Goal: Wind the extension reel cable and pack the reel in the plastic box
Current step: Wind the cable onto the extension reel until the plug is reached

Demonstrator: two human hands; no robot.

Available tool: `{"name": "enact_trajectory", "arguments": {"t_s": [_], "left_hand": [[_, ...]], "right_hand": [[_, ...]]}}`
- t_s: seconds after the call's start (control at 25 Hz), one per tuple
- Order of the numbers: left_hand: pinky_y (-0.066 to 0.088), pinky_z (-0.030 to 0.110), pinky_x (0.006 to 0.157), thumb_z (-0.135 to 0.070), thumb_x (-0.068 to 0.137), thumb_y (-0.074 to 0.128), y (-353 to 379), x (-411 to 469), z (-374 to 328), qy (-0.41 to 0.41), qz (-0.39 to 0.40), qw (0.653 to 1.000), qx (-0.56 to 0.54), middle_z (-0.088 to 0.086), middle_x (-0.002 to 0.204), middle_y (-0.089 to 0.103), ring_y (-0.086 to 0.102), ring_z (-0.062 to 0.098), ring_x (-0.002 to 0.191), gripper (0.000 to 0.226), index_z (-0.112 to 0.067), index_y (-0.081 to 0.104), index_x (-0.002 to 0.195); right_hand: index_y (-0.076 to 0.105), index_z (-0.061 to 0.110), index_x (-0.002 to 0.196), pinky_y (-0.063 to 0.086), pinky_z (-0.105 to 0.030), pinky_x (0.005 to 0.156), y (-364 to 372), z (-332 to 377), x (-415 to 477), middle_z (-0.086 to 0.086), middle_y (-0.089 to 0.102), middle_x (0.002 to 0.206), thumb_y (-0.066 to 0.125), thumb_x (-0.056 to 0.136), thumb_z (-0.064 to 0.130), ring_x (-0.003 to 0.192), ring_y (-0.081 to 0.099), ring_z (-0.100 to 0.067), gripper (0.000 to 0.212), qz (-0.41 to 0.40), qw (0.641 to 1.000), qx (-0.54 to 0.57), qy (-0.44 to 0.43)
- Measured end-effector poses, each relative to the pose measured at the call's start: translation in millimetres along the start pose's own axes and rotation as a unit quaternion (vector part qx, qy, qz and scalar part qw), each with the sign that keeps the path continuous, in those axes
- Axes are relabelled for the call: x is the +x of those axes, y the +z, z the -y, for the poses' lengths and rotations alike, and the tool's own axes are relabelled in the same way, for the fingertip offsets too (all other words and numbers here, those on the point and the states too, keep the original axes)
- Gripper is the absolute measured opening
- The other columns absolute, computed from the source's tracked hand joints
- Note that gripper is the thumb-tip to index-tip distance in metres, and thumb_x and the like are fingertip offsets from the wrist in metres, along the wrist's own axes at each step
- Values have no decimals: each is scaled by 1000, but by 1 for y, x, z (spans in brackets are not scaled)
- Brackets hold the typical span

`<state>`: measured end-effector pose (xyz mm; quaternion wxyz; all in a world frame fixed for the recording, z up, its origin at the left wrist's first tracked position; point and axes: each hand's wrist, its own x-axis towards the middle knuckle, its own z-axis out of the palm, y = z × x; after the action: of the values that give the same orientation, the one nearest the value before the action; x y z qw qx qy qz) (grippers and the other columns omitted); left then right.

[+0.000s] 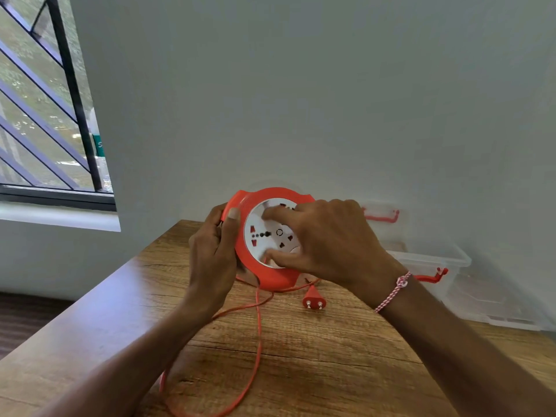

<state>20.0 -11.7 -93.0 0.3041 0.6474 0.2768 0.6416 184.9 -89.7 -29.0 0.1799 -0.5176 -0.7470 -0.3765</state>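
Observation:
I hold an orange extension reel (264, 275) upright above the wooden table (316, 356). Its white socket face (264, 236) is turned toward me. My left hand (215, 245) grips the reel's orange rim on the left side. My right hand (325, 239) lies over the white face, fingers spread and pressed on it, hiding part of the sockets. The orange cable (257, 341) hangs from the reel's underside and loops loosely across the table toward me. Its orange two-pin plug (313, 299) rests on the table just below the reel.
A clear plastic box (433, 260) with red latches stands open at the table's right, against the grey wall, its lid (382, 213) leaning behind. A barred window (45, 115) is at the left. The table's left edge drops to a dark floor.

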Motion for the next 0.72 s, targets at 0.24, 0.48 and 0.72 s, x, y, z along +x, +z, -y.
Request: {"name": "enact_trajectory", "arguments": {"t_s": [0.24,0.48,0.72], "left_hand": [[60,20,61,-41,103,41,0,-2,0,27,-10,1000,8,-25,94,75,76,6,80,32,-28,59,127],[62,22,59,-44,101,41,-1,4,4,2,-21,1000,4,-20,90,76,77,8,76,34,-26,60,123],[62,23,60,-45,100,43,-2,4,5,-17,-11,1000,0,-21,90,76,77,9,79,30,-30,62,117]], "right_hand": [[52,24,122,59,-25,64,6,27,1,4,70,109,62,81,74,84,71,-17,66,6,948,196,252],[49,36,134,53,-30,65,-28,-16,9,7,63,118,62,90,60,84,67,-17,52,89,995,40,7],[25,48,152,47,-28,58,-12,-10,4,-8,54,137,63,95,48,94,70,-24,69,130,982,-79,-116]]}}
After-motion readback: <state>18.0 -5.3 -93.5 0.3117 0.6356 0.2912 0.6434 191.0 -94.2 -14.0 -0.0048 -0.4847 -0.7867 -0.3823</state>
